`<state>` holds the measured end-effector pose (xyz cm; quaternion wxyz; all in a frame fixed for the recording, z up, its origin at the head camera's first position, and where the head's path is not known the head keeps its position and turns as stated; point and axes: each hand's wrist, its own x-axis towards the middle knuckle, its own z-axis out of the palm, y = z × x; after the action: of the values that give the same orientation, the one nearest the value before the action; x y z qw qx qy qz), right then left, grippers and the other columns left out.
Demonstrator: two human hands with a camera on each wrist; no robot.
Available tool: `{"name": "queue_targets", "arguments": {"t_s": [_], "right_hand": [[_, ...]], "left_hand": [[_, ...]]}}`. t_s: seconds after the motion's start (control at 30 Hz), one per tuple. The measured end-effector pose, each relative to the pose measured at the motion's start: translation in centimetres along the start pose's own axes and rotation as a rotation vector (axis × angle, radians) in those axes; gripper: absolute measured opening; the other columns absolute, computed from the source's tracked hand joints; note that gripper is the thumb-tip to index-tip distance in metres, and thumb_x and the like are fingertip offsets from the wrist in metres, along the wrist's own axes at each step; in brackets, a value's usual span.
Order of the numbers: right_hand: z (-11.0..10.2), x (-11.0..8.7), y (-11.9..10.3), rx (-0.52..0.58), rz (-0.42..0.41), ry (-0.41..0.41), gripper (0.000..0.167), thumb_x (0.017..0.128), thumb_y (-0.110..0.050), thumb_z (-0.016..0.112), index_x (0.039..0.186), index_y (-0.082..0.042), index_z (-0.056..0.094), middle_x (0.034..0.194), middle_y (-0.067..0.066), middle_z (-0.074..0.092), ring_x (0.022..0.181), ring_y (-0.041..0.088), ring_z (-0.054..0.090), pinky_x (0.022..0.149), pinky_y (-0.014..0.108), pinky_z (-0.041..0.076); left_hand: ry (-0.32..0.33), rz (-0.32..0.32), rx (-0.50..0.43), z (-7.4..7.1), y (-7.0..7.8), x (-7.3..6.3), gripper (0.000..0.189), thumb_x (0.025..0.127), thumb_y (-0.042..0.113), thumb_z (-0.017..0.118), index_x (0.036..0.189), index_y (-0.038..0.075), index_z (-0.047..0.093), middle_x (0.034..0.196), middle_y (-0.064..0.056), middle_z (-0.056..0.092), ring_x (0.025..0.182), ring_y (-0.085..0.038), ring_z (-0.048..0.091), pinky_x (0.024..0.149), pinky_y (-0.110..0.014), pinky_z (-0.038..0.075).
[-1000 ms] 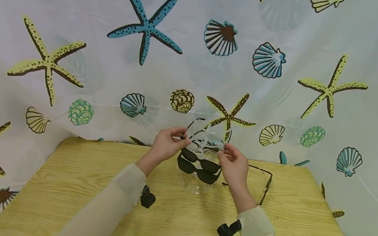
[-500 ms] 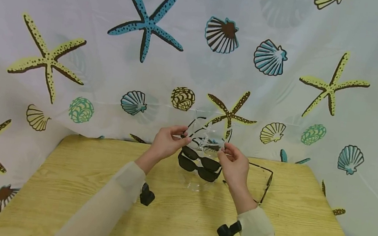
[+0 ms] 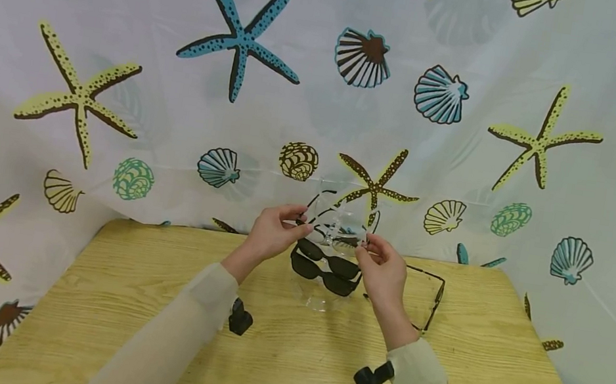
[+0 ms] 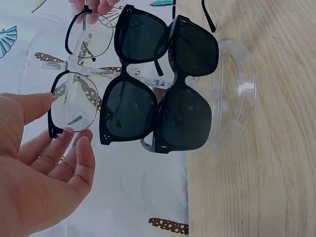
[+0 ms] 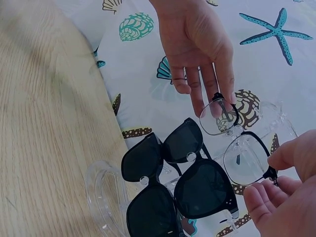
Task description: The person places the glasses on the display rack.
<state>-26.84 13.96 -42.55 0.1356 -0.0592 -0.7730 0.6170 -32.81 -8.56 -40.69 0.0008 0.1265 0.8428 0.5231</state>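
Both hands hold one pair of clear-lensed glasses [image 4: 74, 101] with black upper rims at the top of a clear plastic display stand [image 4: 244, 89]. My left hand [image 3: 276, 232] pinches the left end, thumb in front and fingers behind. At the opposite end, my right hand [image 3: 385, 273] pinches the corner the same way, seen close in the right wrist view. The arms of these glasses point back toward the cloth. Just below them, two pairs of black sunglasses sit on the stand, an upper pair [image 4: 128, 108] and a lower pair [image 4: 185, 118], one close above the other.
Another dark-framed pair of glasses [image 3: 439, 294] lies on the wooden table [image 3: 282, 367], right of the stand and partly behind the right forearm. Behind the table hangs a white cloth [image 3: 308, 112] printed with starfish and shells. A small black camera sits at each wrist.
Both hands keep their hold on the clear-lensed glasses with barely any movement. The head view has tilted very slightly, so the scene sits a little higher.
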Motion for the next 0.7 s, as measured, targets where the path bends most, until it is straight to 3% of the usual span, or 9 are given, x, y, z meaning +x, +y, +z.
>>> {"name": "queue_targets", "arguments": {"t_s": [0.47,0.7], "right_hand": [[-0.04,-0.07,-0.09,-0.006,-0.006,0.001,0.041,0.1,-0.017,0.069,0.14,-0.01,0.067,0.126,0.017,0.071,0.113,0.031,0.07,0.082,0.024,0.055],[-0.24,-0.21,-0.04,-0.007,0.007,-0.012,0.042,0.101,-0.02,0.07,0.142,-0.011,0.066,0.13,0.018,0.07,0.118,0.032,0.068,0.096,0.044,0.057]], "left_hand": [[0.013,0.003,-0.006,-0.05,-0.14,-0.03,0.056,0.103,0.028,0.07,0.154,0.01,0.055,0.143,-0.018,0.065,0.13,-0.039,0.065,0.101,-0.05,0.058],[0.006,-0.011,-0.019,-0.15,-0.32,-0.4,0.058,0.103,0.031,0.07,0.155,0.012,0.053,0.147,-0.022,0.061,0.134,-0.039,0.061,0.107,-0.053,0.054]]}}
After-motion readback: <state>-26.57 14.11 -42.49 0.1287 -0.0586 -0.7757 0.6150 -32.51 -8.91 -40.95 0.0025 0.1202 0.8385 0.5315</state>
